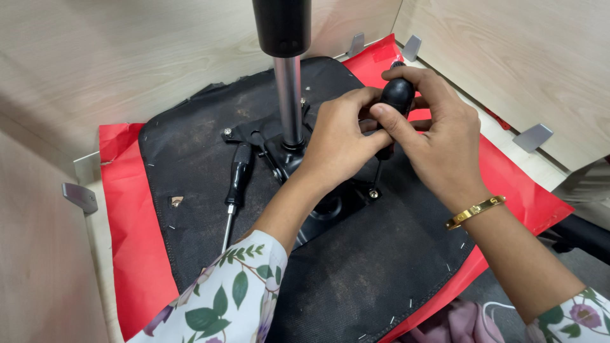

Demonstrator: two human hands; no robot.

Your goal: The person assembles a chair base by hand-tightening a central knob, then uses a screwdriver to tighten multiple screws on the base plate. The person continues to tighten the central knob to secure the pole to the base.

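Looking down on an upturned chair seat point(356, 273), we noted its black underside cloth stapled over red upholstery point(136, 241), the seat lying between pale wood panels point(95, 57). Both hands met at one screwdriver point(395, 101): the right hand point(438, 143) was wrapped around its black handle from the far side, thumb across the front, and the left hand point(337, 143) closed on the handle from the near side, fingers curled against it. The thin shaft ran down from the handle to a screw point(373, 193) at the near right corner of the black metal plate point(318, 209), tip seated on the screw head. The tool stood nearly upright, tilted slightly. A chrome post point(289, 95) rose from the plate's middle, just left of the hands. A second screwdriver point(236, 187) lay untouched on the cloth left of the plate, blade pointing toward us. Another screw point(227, 131) sat in the plate's far left corner. We judged the work to be partway: at least two corner screws sat in place, one under the tool, and we could not tell whether it was tight or loose. The other corners were hidden by the hands and post.
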